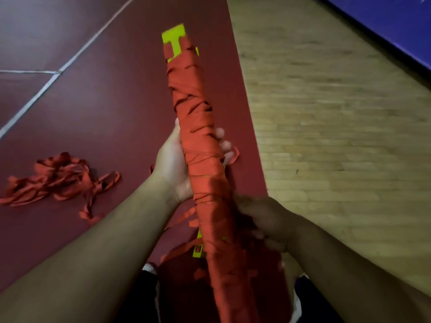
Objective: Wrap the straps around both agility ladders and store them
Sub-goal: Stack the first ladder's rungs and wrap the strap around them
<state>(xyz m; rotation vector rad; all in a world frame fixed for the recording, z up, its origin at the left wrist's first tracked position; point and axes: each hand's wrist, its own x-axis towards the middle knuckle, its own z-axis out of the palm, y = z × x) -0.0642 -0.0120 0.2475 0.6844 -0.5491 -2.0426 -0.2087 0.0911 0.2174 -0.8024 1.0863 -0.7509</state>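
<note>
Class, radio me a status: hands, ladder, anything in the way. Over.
Left hand grips the wrapped ladder mid-length, right hand lower down. Loose strap pile lies left on the mat, untouched.

The ladder [173, 38] is cut off by the bottom edge, its rungs mostly hidden under the strap [198, 89], the fingers of the right hand [263, 220] are lost in shadow behind it, and the left edge cuts the loose straps [58, 180]

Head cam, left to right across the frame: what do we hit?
loose strap pile → left hand → wrapped ladder → right hand → wood floor → blue mat
</note>
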